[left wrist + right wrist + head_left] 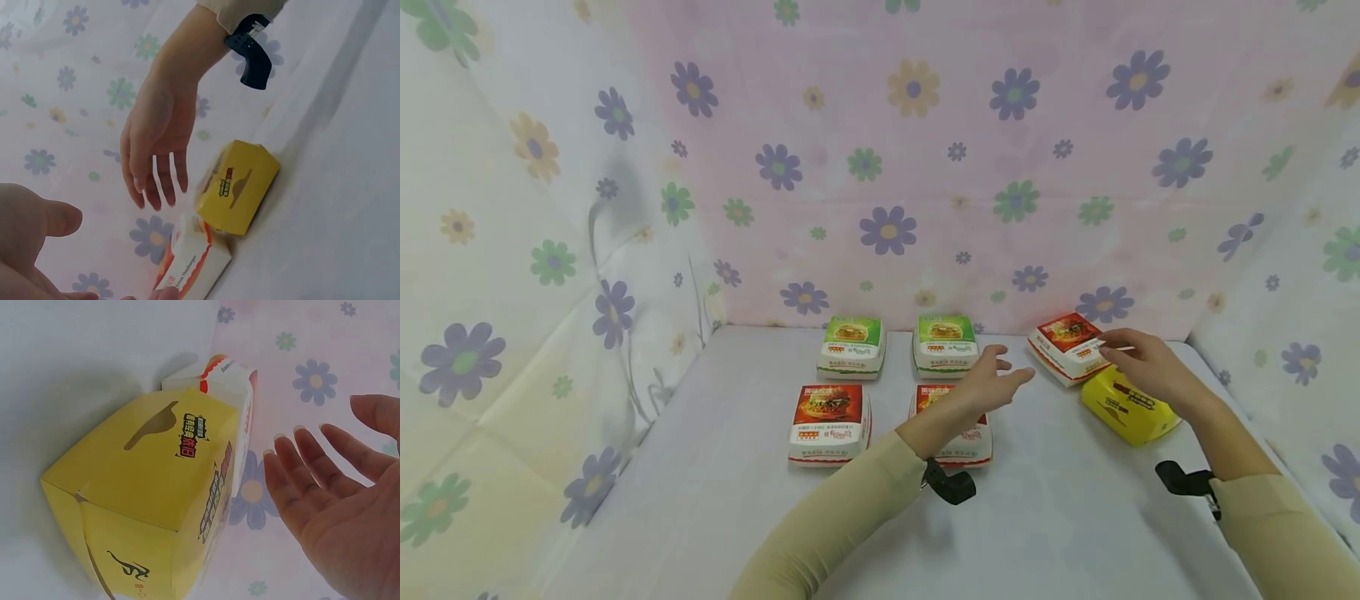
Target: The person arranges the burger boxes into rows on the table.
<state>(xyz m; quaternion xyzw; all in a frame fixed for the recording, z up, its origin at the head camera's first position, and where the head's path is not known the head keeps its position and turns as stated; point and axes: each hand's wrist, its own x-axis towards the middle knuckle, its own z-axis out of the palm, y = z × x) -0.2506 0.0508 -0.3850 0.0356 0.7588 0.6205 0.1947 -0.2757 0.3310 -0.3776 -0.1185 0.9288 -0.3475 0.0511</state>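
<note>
At the right of the table lies a red-and-white burger box (1063, 333), turned at an angle. A yellow box (1123, 417) sits close in front of it, also askew. My right hand (1153, 371) hovers over these two with fingers apart and holding nothing; the right wrist view shows its palm (356, 506) beside the yellow box (144, 450). My left hand (988, 385) reaches rightward toward the angled burger box, its fingers spread and empty. Beneath the left wrist, another red burger box (966, 450) is partly hidden.
Two green burger boxes (852, 342) stand side by side at the back. In front of the left one is a red burger box (829, 421). Flower-printed cloth (887, 167) walls the white table (700, 500) at the back and both sides.
</note>
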